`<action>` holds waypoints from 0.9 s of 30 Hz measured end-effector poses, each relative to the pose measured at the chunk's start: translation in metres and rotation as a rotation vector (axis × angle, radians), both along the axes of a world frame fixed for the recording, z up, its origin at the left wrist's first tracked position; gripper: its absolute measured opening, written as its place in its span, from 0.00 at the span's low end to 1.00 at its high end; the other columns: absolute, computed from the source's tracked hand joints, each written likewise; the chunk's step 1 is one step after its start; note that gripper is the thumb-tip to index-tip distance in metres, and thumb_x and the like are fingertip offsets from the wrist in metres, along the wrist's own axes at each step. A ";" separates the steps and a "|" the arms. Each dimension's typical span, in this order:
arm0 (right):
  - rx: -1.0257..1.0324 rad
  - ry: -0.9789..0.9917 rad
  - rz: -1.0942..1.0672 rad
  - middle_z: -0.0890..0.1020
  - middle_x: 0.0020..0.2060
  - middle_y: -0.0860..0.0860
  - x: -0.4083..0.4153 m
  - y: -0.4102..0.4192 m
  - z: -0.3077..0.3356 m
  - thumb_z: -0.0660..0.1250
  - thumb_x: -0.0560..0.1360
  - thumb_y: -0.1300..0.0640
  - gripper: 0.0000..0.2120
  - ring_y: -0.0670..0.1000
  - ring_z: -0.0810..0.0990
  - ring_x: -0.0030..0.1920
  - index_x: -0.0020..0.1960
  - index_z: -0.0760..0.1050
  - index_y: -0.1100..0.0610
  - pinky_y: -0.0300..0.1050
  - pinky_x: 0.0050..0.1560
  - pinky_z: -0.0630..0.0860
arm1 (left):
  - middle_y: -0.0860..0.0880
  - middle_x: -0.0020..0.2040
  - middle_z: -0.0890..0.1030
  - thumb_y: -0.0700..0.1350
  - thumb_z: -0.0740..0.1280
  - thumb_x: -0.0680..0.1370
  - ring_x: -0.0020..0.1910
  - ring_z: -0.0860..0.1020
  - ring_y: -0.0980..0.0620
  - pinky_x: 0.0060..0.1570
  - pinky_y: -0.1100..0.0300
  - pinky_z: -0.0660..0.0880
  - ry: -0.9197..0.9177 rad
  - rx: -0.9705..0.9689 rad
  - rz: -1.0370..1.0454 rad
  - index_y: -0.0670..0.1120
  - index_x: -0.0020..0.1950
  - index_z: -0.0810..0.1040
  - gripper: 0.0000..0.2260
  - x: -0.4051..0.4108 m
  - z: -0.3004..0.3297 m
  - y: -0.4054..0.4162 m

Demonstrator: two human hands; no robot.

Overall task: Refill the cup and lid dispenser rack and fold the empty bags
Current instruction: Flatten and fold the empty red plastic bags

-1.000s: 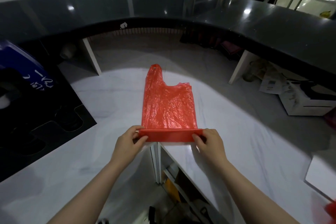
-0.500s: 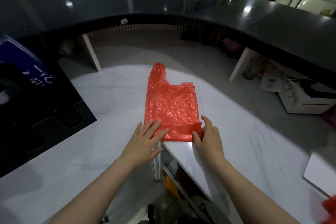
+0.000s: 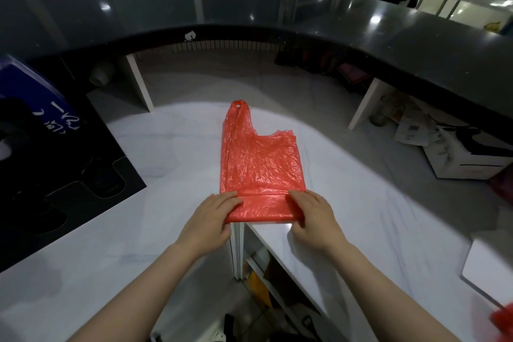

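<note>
- Item: thin, crinkled red plastic carrier bag [image 3: 261, 164], lying flat on the white marble-patterned bench [image 3: 172, 153], its one visible handle loop pointing away from the person, its near end turned over into a folded band at the bench's front edge.
- Left hand [image 3: 206, 221]: fingers [image 3: 226, 198] laid nearly straight on the band's left end, thumb at its near edge; pressing or lightly pinching, which cannot be told.
- Right hand [image 3: 312, 216]: fingers curled over the band's right end, thumb hidden; it appears to grip the fold.
- Handling, as judged: very light, limp, slippery film; holds no crease unaided and springs open unless pressed flat. Best taken at both ends of the fold, then smoothed.
- Edges: the band sits right at the bench's front lip, over a gap between two bench sections; a slip toward the person would drop it.
- Open room: bare bench beyond and beside the bag; black tray with round cut-outs [image 3: 55, 189] well apart on the left; dark raised counter [image 3: 277, 8] behind.
</note>
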State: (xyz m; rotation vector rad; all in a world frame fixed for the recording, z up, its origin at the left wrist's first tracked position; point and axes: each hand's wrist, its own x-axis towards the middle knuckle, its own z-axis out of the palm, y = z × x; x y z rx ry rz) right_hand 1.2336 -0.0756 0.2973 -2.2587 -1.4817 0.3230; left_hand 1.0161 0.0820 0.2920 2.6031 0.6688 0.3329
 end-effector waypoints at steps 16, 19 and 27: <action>0.211 0.281 -0.493 0.77 0.39 0.46 0.004 0.004 -0.004 0.68 0.74 0.51 0.20 0.49 0.74 0.49 0.65 0.69 0.48 0.48 0.50 0.73 | 0.51 0.69 0.66 0.46 0.67 0.78 0.48 0.78 0.59 0.47 0.68 0.74 -0.276 -0.224 0.321 0.54 0.68 0.71 0.18 0.009 0.000 0.003; 0.161 0.223 -0.462 0.78 0.41 0.47 0.005 0.007 -0.005 0.66 0.75 0.49 0.20 0.50 0.73 0.50 0.66 0.68 0.45 0.46 0.49 0.70 | 0.44 0.69 0.72 0.42 0.69 0.76 0.55 0.76 0.47 0.53 0.51 0.75 -0.173 0.086 0.191 0.48 0.61 0.80 0.13 0.010 -0.004 -0.001; -0.111 -0.068 -0.161 0.77 0.48 0.44 0.015 -0.002 0.002 0.60 0.72 0.32 0.28 0.52 0.67 0.57 0.69 0.69 0.40 0.47 0.57 0.60 | 0.49 0.55 0.81 0.58 0.63 0.73 0.53 0.78 0.45 0.52 0.47 0.74 -0.008 0.300 0.180 0.48 0.59 0.80 0.21 0.006 -0.002 -0.004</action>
